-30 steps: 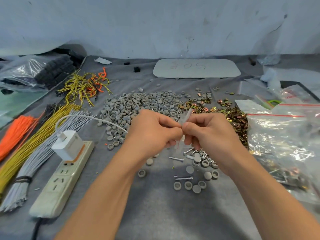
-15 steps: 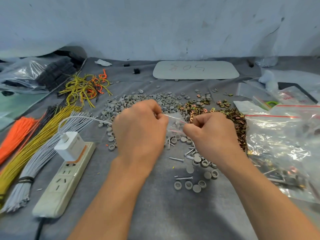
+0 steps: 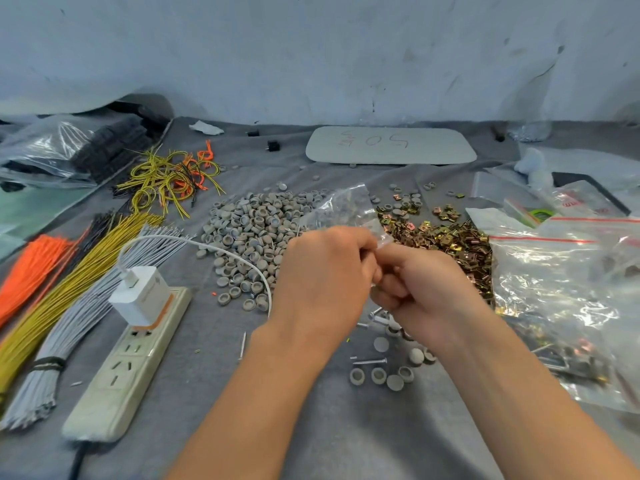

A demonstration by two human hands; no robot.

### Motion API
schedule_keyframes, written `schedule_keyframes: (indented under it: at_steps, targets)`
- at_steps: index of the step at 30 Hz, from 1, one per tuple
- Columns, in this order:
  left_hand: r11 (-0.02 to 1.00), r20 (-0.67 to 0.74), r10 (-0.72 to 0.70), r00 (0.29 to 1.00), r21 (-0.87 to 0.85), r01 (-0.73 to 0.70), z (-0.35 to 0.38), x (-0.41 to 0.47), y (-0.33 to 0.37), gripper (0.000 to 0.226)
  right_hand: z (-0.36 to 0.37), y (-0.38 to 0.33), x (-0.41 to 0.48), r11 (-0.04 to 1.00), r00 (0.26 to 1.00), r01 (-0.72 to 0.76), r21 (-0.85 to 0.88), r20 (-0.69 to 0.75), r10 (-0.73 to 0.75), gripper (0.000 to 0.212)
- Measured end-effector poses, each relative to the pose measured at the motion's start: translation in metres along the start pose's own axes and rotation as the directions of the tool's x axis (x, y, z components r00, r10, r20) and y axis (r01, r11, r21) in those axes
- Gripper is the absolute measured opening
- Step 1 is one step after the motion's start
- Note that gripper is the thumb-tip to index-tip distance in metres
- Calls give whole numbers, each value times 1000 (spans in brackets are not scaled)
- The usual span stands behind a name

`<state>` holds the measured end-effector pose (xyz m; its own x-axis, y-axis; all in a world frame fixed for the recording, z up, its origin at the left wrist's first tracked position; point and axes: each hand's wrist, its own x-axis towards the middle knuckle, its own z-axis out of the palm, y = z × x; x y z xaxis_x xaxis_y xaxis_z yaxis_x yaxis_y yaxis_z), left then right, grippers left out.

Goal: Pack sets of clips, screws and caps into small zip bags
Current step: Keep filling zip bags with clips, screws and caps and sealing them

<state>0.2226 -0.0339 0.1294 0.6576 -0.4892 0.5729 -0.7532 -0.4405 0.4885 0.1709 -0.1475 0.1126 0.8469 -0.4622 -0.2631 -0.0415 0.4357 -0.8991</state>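
A small clear zip bag [image 3: 346, 209] stands up above my two hands at the table's centre. My left hand [image 3: 322, 271] pinches its lower edge, and my right hand [image 3: 422, 282] pinches the same edge right beside it. A wide heap of grey caps [image 3: 249, 230] lies behind my left hand. Brass-coloured clips [image 3: 446, 237] are piled behind my right hand. Loose screws [image 3: 369, 361] and a few grey caps [image 3: 379, 375] lie on the cloth under my right wrist.
A white power strip [image 3: 121, 368] with a charger [image 3: 140, 294] plugged in lies at front left, beside bundles of grey, yellow and orange wires [image 3: 69, 271]. Large clear bags [image 3: 568, 306] of parts fill the right side. A pale board [image 3: 391, 145] rests at the back.
My hands have come back together after pulling apart along the bag. The bag now sticks up above them, spread wide rather than stretched between them.
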Motion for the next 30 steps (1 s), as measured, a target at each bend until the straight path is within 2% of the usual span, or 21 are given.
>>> schedule_keyframes:
  at_steps: [3, 5, 8, 10, 12, 14, 17, 20, 21, 22, 25, 28, 30]
  targets:
    - [999, 29, 15, 999, 33, -16, 2, -1, 5, 14, -6, -5, 2, 943, 993, -107, 316, 73, 89, 24]
    - [998, 63, -6, 998, 57, 2, 4, 0, 7, 13, -8, -5, 3, 882, 987, -148, 447, 116, 107, 23]
    - [1000, 64, -13, 998, 24, 11, 5, -2, 11, 12, -3, -5, 0, 817, 985, -160, 554, 144, 96, 30]
    - [999, 17, -21, 1000, -49, 21, 5, -3, 15, 14, 1, -6, -2, 788, 991, -127, 603, 102, 82, 35]
    - [992, 15, -35, 999, -123, 36, 5, -6, 19, 16, 2, -5, -4, 760, 993, -112, 640, 41, 112, 22]
    - [987, 12, -38, 999, -156, 40, 7, -7, 21, 21, 1, -1, -4, 790, 991, -98, 605, -12, 131, 7]
    - [989, 19, -75, 997, -125, 76, 10, -7, 21, 26, -2, 4, -1, 933, 997, -54, 356, -28, 68, 31]
    - [990, 49, -126, 991, -53, 128, 11, -7, 17, 21, -2, 0, -3, 973, 991, -51, 226, 132, 22, 26]
    - [985, 51, -157, 986, -61, 160, 11, -7, 16, 20, -2, -3, -4, 969, 981, -58, 240, 193, 11, 23]
    - [978, 45, -188, 981, -81, 191, 10, -6, 15, 19, -2, -7, -5, 957, 974, -71, 281, 227, 6, 29]
    - [969, 46, -209, 977, -125, 213, 10, -6, 18, 19, -2, -10, -1, 890, 984, -122, 439, 169, 51, 38]
    - [975, 60, -141, 988, -166, 150, 13, -9, 26, 22, 3, -5, -1, 857, 993, -117, 502, 75, 92, 23]
    - [984, 74, -82, 994, -150, 93, 13, -10, 28, 24, 3, 1, 0, 884, 991, -130, 450, 36, 127, 8]
